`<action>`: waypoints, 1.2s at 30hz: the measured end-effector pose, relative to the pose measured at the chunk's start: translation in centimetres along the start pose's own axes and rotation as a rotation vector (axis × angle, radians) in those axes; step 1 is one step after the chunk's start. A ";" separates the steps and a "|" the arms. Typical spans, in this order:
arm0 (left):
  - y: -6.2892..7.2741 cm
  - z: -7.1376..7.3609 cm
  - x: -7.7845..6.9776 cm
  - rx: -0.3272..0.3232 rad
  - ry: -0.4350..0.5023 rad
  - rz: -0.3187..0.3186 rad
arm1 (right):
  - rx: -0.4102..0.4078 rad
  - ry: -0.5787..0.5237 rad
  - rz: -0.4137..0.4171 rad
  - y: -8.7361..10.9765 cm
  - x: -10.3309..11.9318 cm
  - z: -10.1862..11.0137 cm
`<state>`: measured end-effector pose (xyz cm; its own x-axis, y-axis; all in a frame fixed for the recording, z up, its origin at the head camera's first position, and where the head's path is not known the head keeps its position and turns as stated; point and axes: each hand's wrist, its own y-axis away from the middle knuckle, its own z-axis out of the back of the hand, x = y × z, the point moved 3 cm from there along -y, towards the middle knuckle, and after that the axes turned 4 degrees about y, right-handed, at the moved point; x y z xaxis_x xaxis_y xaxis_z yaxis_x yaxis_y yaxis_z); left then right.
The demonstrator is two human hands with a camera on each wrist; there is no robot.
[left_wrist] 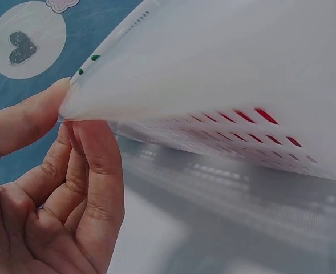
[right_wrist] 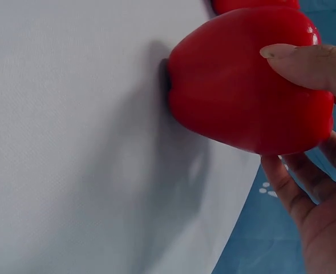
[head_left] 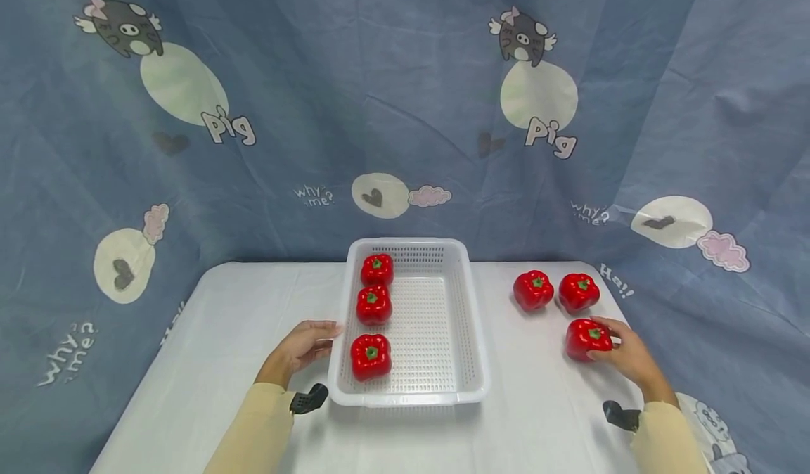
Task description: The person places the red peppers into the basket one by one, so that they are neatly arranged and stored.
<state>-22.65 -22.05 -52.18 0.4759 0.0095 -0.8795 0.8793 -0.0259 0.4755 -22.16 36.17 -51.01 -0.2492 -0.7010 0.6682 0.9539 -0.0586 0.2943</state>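
The red pepper sits in the right hand, held with the thumb on one side and the fingers on the other; whether it is clear of the white table I cannot tell. That hold catches mainly the part nearest the palm, and the skin is glossy, so a weak squeeze could let the pepper twist or slip out. The table's edge runs beneath this hand, so a dropped pepper might well roll off on that side. Just beyond the held one is a loose pepper, and ahead and to the left of the hand is a second loose pepper; a low forward or leftward sweep would likely knock one of them. The left hand pinches the near side rim of the white basket between thumb and fingers. Three peppers lie inside, just right of that hand: the far pepper, the middle pepper and the near pepper. A tug or upward lift there could slide or tip the basket and set those rolling away from the hand.
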 end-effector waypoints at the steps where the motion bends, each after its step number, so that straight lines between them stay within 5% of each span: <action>1: 0.0 0.0 0.0 -0.002 -0.001 0.001 | 0.001 -0.002 -0.004 0.0 0.1 0.0; 20: 0.0 0.1 -0.1 -0.019 0.004 0.007 | 0.006 0.014 -0.057 -0.4 1.4 -0.7; 36: -0.2 0.2 0.1 0.021 0.034 0.000 | 0.010 0.052 0.096 -0.7 4.8 -0.4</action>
<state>-22.78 -22.26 -52.37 0.4769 0.0431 -0.8779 0.8787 -0.0473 0.4750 -23.97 32.62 -48.28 -0.1472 -0.7390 0.6574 0.9713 0.0174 0.2370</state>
